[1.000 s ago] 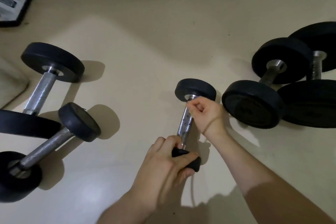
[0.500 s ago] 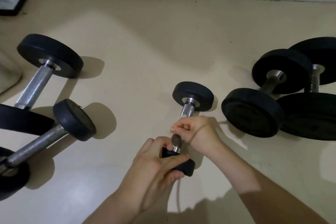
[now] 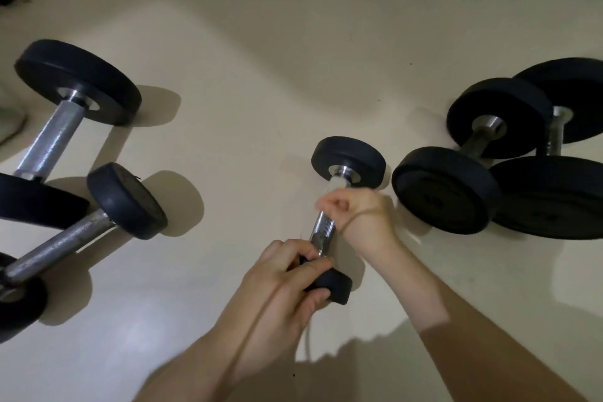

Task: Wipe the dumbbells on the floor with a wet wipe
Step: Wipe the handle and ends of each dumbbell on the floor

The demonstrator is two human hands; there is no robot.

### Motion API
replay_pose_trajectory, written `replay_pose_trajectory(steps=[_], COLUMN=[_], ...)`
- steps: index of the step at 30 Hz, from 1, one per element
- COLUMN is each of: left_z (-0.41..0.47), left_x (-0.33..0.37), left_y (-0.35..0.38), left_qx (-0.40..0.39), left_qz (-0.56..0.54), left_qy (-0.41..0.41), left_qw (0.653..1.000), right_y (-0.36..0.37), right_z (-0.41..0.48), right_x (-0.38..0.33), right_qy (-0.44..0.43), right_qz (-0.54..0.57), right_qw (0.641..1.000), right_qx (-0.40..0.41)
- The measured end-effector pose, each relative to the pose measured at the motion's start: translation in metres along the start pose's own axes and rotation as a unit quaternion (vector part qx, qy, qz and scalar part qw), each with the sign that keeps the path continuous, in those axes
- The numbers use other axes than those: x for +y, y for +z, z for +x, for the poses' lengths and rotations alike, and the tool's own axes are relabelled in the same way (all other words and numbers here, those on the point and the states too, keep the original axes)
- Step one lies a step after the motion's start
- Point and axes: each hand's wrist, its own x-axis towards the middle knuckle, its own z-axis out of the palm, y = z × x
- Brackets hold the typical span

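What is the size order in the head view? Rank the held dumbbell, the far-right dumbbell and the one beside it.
1. far-right dumbbell: widest plates.
2. dumbbell beside it: plainly smaller, similarly near.
3. held dumbbell: smallest, gripped by the left hand, the right hand holding a wipe on its handle.

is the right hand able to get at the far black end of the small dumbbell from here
Probably yes: the right hand, wrapped round the handle with the wipe, sits right beside that far end, nothing between them, while the left hand holds the near end.
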Motion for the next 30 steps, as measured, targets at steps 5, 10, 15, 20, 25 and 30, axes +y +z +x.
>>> replay_pose_trajectory(steps=[5, 10, 15, 20, 25, 30], left_z=[-0.007, 0.005, 0.022, 0.011, -0.012, -0.016], left_x=[0.010, 0.020, 0.006, 0.012, 0.005, 0.009], left_y=[0.008, -0.001, -0.007, -0.032, -0.048, -0.040], left_qx=[-0.005, -0.077, -0.176, -0.161, -0.197, -0.211], left_qz=[0.028, 0.102, 0.192, 0.302, 0.369, 0.364], left_qy=[-0.012, -0.012, 0.026, 0.125, 0.180, 0.171], left_qw=[1.000, 0.992, 0.965, 0.931, 0.890, 0.891], right_y=[-0.004, 0.003, -0.012, 0.033, 0.032, 0.031], right_z=[0.000, -0.018, 0.008, -0.039, -0.034, -0.042], right_x=[0.007, 0.015, 0.018, 0.011, 0.014, 0.023], right_qy=[0.008, 0.003, -0.004, -0.006, -0.077, -0.058], right_qz=[-0.005, 0.045, -0.035, 0.042, -0.050, -0.094], right_qw=[1.000, 0.999, 0.993, 0.999, 0.991, 0.985], right_qx=[0.015, 0.016, 0.112, -0.003, 0.097, 0.131])
